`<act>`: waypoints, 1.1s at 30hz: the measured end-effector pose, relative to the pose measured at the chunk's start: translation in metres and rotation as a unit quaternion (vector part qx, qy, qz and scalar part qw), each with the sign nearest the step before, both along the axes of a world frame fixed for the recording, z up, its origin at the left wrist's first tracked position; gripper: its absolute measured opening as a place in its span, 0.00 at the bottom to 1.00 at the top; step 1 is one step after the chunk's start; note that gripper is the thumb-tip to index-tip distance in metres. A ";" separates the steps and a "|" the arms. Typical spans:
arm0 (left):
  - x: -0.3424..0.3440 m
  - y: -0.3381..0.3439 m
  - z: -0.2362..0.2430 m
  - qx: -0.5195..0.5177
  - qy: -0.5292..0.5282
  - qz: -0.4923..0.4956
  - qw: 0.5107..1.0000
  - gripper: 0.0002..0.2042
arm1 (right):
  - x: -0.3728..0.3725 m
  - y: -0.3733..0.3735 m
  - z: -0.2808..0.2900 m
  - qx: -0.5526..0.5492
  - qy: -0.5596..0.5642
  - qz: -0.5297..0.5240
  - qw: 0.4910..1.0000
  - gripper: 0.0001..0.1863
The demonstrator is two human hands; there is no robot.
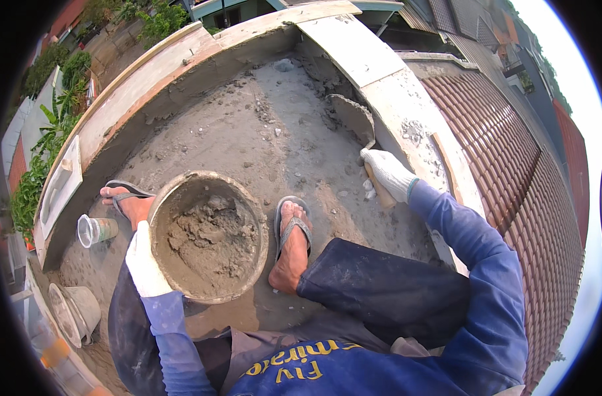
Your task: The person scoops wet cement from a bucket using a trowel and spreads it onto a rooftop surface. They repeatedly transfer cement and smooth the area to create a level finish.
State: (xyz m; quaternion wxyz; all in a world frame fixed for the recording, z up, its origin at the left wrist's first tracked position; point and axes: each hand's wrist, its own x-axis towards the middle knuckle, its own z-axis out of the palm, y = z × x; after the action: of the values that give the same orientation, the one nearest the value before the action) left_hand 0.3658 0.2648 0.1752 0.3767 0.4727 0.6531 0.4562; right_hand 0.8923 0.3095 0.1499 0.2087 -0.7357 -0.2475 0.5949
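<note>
- Right hand [388,173], white knitted glove: closed round the wooden handle of a trowel [353,120]. Blade smeared grey, at the inner face of the right-hand parapet [401,99]; whether it touches, cannot tell.
- Left hand [146,264], also gloved: at the left rim of a round bucket [207,176]. Fingers' curl unclear; cannot tell if gripping.
- Bucket sits on the rough grey floor [231,125] between the person's feet; wet mortar [212,237] inside, heaped and lumpy.
- Feet in grey flip-flops [293,228], one either side of bucket.
- Left of bucket: clear plastic cup [97,230], tipped over. Nearer the person, a smaller pail [80,311], tilted.
- Flat board with handle [62,185] on left-hand parapet.
- Wooden strip [447,166] along right-hand parapet; brown tiled roof [492,125] beyond.
</note>
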 end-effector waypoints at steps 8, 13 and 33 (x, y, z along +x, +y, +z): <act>0.010 -0.003 0.010 -0.052 -0.154 0.067 0.984 0.18 | 0.013 0.015 -0.037 0.026 -0.030 -0.060 0.997 0.17; 0.004 -0.003 0.003 -0.041 -0.137 0.032 0.989 0.18 | 0.026 -0.030 -0.031 0.069 -0.097 -0.052 0.992 0.18; -0.033 -0.003 -0.023 -0.090 -0.209 0.086 0.970 0.20 | 0.027 -0.250 -0.071 0.149 -0.509 0.062 0.846 0.17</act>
State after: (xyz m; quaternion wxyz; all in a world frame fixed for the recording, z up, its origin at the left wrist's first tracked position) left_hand 0.3325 0.2615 0.1525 0.5052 0.2731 0.6368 0.5145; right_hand 0.9193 0.0596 0.0790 0.1235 -0.8782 -0.4502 0.1046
